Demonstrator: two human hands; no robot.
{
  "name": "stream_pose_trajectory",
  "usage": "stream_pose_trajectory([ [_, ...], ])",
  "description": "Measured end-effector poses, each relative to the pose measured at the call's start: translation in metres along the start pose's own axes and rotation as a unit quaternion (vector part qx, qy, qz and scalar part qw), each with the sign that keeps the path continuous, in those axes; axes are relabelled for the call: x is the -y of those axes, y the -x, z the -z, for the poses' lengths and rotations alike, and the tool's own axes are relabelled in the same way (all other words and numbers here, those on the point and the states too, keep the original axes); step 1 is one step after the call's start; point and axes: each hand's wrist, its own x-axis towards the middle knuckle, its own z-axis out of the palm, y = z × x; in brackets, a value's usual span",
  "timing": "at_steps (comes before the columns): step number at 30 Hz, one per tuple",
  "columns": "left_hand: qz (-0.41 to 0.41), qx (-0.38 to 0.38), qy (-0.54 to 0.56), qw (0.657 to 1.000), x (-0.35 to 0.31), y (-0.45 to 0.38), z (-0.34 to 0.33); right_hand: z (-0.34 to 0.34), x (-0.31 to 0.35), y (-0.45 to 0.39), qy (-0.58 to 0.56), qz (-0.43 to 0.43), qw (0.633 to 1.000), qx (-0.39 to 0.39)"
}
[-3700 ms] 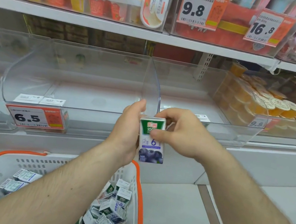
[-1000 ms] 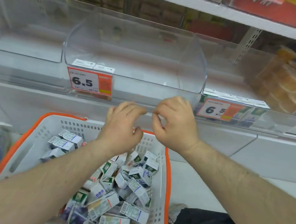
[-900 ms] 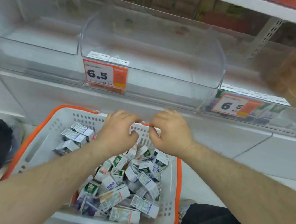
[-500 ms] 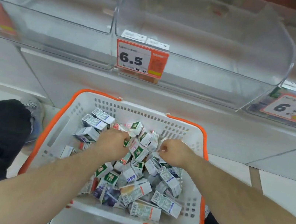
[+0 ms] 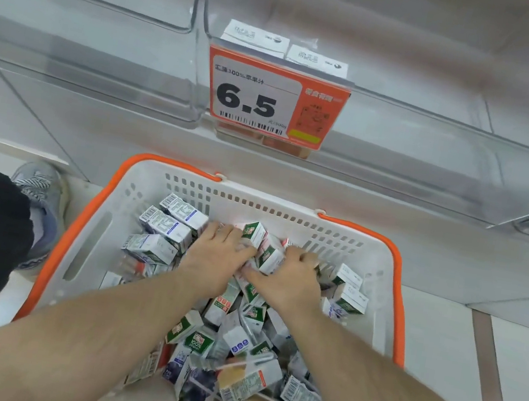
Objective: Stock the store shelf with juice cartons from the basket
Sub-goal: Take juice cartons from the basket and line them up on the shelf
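Both hands are down in the basket point(image 5: 136, 214), on the heap of juice cartons point(image 5: 247, 364). Left hand point(image 5: 217, 262): I see its fingers curled onto the cartons at the far middle of the pile, tips against a green-and-white carton point(image 5: 253, 233); whether it actually grips one I cannot tell. Right hand point(image 5: 291, 282): fingers curled over a pink-and-white carton point(image 5: 269, 258), thumb on its near side. That carton lies tilted, long axis running near-right to far-left. The other cartons lie jumbled, pointing every way; three at far left lie flat, barcodes up. Beyond the basket's orange rim, I read a 6.5 price tag point(image 5: 273, 101) on the clear shelf bin point(image 5: 440, 131), two cartons point(image 5: 285, 46) just behind it.
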Motion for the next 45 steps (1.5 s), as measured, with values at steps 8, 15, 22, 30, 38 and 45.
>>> stream_pose_trajectory([
  [8,0.003,-0.080,0.100,0.992,0.018,-0.003,0.018,0.002,0.006,-0.005,-0.049,-0.046,0.994,-0.081],
  [15,0.208,-0.105,0.639,0.733,0.027,0.017,0.058,0.063,-0.004,0.013,-0.262,-0.026,0.965,-0.015],
  [22,0.231,-0.058,0.811,0.534,0.020,0.046,0.109,0.119,0.003,0.055,-0.376,0.000,0.926,0.034],
  [30,0.179,-0.054,0.813,0.552,0.019,0.082,0.158,0.185,0.023,0.111,-0.420,0.081,0.903,0.030],
  [38,0.090,-0.051,0.792,0.601,0.018,0.110,0.220,0.221,0.030,0.137,-0.512,0.111,0.851,0.046],
  [45,0.042,0.004,0.753,0.656,0.030,0.126,0.249,0.235,0.058,0.138,-0.604,0.080,0.793,-0.005],
])
